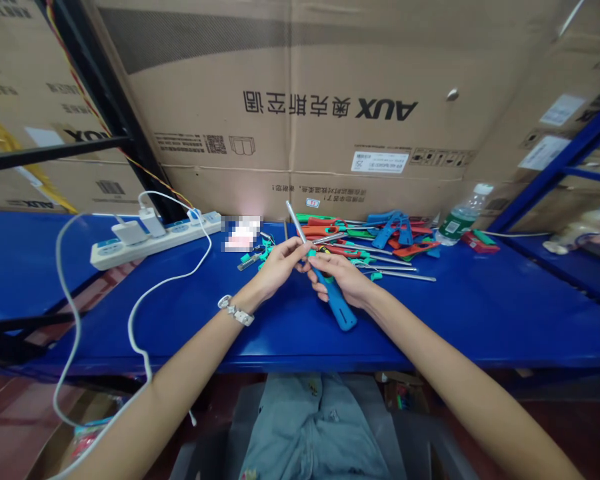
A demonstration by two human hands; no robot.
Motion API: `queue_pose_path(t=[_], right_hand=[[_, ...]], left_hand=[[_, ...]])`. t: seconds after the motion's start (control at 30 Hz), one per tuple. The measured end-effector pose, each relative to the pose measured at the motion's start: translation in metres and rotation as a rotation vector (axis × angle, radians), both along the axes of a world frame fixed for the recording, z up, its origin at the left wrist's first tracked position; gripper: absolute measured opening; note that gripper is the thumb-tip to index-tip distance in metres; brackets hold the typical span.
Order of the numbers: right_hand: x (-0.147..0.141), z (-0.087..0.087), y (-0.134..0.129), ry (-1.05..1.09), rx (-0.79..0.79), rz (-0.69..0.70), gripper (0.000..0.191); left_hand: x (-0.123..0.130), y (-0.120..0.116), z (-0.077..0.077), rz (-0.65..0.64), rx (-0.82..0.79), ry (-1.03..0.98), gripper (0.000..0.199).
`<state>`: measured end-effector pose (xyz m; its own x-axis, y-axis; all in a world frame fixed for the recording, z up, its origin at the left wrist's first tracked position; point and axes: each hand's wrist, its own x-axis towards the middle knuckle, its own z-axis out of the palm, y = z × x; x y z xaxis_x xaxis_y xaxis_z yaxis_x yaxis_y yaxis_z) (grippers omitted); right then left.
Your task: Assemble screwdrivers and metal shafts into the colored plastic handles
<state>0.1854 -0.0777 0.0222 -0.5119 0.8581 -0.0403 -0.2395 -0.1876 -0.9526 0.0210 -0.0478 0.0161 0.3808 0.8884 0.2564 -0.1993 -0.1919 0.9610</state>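
Note:
A long lighter with a blue handle and a thin silver tube is held tilted above the front middle of the blue table. My left hand pinches it where the tube meets a small green part. Around the upper part of the blue handle, my right hand has its fingers closed. Just behind the hands lies a pile of lighters in red, blue, orange and green, with several metal tubes pointing right. Small green pieces with metal parts lie left of the pile, partly hidden by my left hand.
A white power strip with plugs and cables lies at the left on the blue table. A plastic bottle stands right of the pile, near a red box. Large cardboard boxes rise behind. Blue and black metal posts flank the table.

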Motion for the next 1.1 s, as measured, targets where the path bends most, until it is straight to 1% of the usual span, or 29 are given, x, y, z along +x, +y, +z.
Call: queue_pose_path(t=[0.1, 0.2, 0.3, 0.4, 0.5, 0.6, 0.7, 0.8, 0.9, 1.0, 1.1], right_hand=[[0.0033, 0.0062, -0.0031, -0.02, -0.06, 0.025, 0.031], [0.0051, 0.0095, -0.005, -0.053, -0.091, 0.017, 0.029], [0.0048, 0.0086, -0.0045, -0.081, -0.109, 0.005, 0.03], [0.0039, 0.0051, -0.0024, -0.075, -0.065, -0.014, 0.032], [0.0039, 0.0028, -0.0004, -0.039, -0.003, -0.022, 0.034], [0.0051, 0.0041, -0.0007, 0.002, -0.051, 0.011, 0.033], [0.0051, 0.0071, -0.003, -0.01, -0.117, 0.026, 0.033], [0.0028, 0.0086, -0.0051, -0.047, -0.127, 0.009, 0.035], [0.0006, 0.0079, -0.0055, -0.054, -0.105, -0.003, 0.038], [0.0008, 0.0057, -0.0039, -0.031, -0.096, -0.02, 0.038], [0.0025, 0.0034, -0.0018, -0.008, -0.099, -0.024, 0.037]], left_hand=[[0.0014, 0.0, 0.0009, 0.036, 0.009, -0.045, 0.034], [0.0019, 0.0005, 0.0011, 0.012, 0.0, -0.045, 0.035], [0.0013, 0.0005, 0.0006, -0.002, -0.019, -0.033, 0.038], [0.0006, 0.0, 0.0004, -0.009, -0.034, -0.035, 0.04], [0.0001, -0.0003, -0.0002, -0.044, -0.059, -0.008, 0.04], [0.0, 0.0003, -0.0014, -0.061, -0.065, -0.007, 0.039], [0.0004, 0.0008, -0.0021, -0.057, -0.056, -0.02, 0.038], [0.0014, 0.0003, -0.0013, -0.057, -0.044, -0.019, 0.037], [0.0025, -0.0012, 0.0002, -0.053, -0.042, -0.033, 0.038], [0.0023, -0.0024, 0.0007, -0.09, -0.078, -0.064, 0.038], [0.001, -0.0021, -0.0002, -0.16, -0.113, -0.082, 0.036]])
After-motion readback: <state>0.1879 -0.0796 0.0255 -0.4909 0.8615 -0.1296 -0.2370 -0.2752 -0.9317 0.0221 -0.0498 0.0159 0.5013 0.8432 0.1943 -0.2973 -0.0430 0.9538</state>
